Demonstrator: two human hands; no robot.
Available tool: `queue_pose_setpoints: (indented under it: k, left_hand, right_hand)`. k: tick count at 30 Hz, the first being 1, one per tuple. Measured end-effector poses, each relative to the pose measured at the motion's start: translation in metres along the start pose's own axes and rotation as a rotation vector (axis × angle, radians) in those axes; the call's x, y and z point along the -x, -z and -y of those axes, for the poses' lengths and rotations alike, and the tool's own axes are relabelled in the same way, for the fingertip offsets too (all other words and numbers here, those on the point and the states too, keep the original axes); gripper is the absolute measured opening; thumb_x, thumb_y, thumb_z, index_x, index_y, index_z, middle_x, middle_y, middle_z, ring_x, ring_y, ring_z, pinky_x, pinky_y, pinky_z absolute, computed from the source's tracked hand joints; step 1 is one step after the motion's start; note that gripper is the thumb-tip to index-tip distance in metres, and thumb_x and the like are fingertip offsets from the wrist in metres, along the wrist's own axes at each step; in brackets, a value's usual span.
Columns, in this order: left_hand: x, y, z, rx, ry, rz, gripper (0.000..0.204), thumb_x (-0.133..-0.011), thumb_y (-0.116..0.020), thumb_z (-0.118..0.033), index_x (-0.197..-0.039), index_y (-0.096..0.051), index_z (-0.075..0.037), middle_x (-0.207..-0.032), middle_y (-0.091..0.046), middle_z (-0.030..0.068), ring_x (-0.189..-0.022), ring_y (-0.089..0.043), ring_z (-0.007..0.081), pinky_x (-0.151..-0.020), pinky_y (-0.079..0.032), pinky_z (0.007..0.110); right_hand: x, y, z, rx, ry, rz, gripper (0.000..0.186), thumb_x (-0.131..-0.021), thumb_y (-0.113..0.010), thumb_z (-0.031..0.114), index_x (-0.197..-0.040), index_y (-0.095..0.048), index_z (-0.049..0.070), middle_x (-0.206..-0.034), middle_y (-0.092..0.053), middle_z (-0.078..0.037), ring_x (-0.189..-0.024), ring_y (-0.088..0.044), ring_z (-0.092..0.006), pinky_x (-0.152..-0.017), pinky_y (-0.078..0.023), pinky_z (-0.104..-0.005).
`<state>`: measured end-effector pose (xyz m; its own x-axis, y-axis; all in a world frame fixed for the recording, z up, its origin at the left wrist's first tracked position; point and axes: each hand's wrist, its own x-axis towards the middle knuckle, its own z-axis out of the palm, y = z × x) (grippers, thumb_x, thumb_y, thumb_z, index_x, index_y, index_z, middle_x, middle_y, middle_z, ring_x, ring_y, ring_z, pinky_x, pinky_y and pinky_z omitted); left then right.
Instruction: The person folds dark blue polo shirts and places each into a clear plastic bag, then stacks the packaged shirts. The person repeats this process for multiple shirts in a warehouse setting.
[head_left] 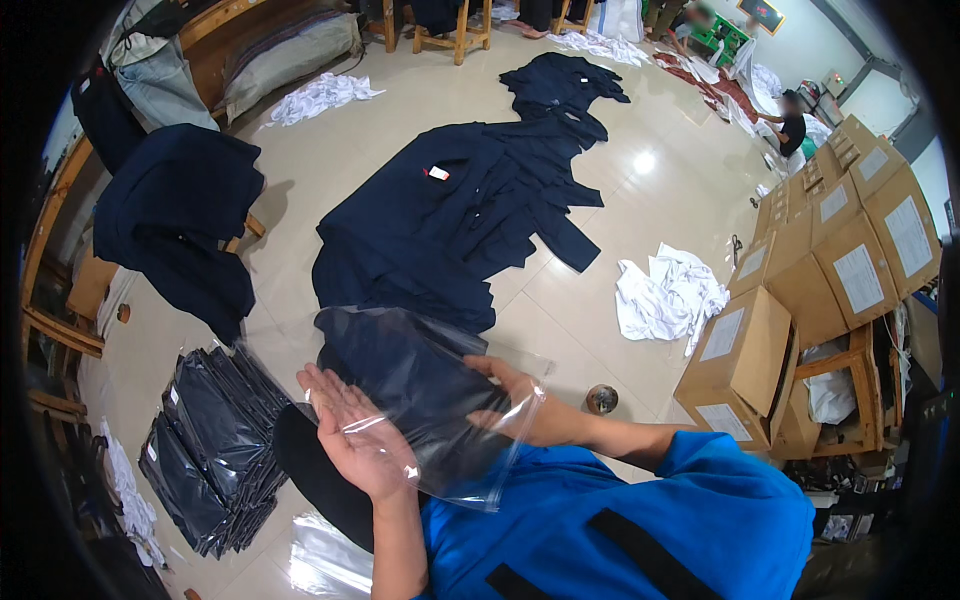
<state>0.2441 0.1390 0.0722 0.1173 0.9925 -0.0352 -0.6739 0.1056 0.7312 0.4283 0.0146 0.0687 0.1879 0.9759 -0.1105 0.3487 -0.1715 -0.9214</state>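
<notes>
A clear plastic bag [447,350] is spread in front of my body, with dark navy fabric showing through it. Whether that fabric lies inside the bag or beneath it, I cannot tell. My left hand [360,430] is palm up at the bag's left side, fingers stretched out, with the film over part of the palm. At the right side, my right hand [515,402] has its fingers curled at the bag, partly covered by its film. Just beyond the bag, a pile of navy garments [410,220] lies on the floor, a white tag on one of them.
Bagged dark garments [215,450] are stacked at my left, near loose clear bags [325,560]. A navy garment [175,220] drapes over a wooden stand. White cloth [670,295] and cardboard boxes [850,250] are on the right. A person [790,128] sits far right.
</notes>
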Motion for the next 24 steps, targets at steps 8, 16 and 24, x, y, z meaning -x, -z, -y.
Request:
queue_pose_setpoints:
  k: [8, 16, 24]
  left_hand:
    - [0.020, 0.013, 0.009, -0.137, -0.081, 0.002, 0.069, -0.113, -0.031, -0.031, -0.172, -0.008, -0.005, -0.182, -0.005, 0.0104, -0.167, -0.002, 0.0305, -0.133, 0.004, 0.048]
    - [0.027, 0.013, 0.004, -0.216, -0.075, 0.067, 0.071, -0.111, -0.027, -0.023, -0.170, 0.005, 0.002, -0.180, 0.004, 0.0190, -0.167, 0.007, 0.0302, -0.134, 0.004, 0.042]
    - [0.034, 0.034, 0.010, -0.276, -0.057, 0.055, 0.067, -0.113, -0.025, -0.027, -0.172, -0.006, -0.002, -0.181, -0.006, 0.0165, -0.167, -0.003, 0.0313, -0.135, -0.003, 0.044]
  right_hand:
    - [-0.006, -0.001, -0.020, 0.590, 0.437, -0.199, 0.063, -0.094, -0.079, 0.015, -0.148, -0.052, -0.003, -0.147, -0.057, -0.028, -0.135, -0.056, -0.0480, -0.111, -0.050, -0.0498]
    - [-0.002, 0.003, 0.004, 0.460, 0.036, -0.055, 0.061, -0.101, -0.075, 0.030, -0.145, -0.053, -0.005, -0.116, -0.072, -0.030, -0.105, -0.074, -0.0453, -0.092, -0.059, -0.0455]
    - [-0.010, 0.004, 0.017, 0.140, -0.044, -0.009, 0.048, -0.092, -0.086, 0.027, -0.124, -0.070, -0.005, -0.105, -0.078, -0.022, -0.095, -0.078, -0.0285, -0.088, -0.061, -0.0370]
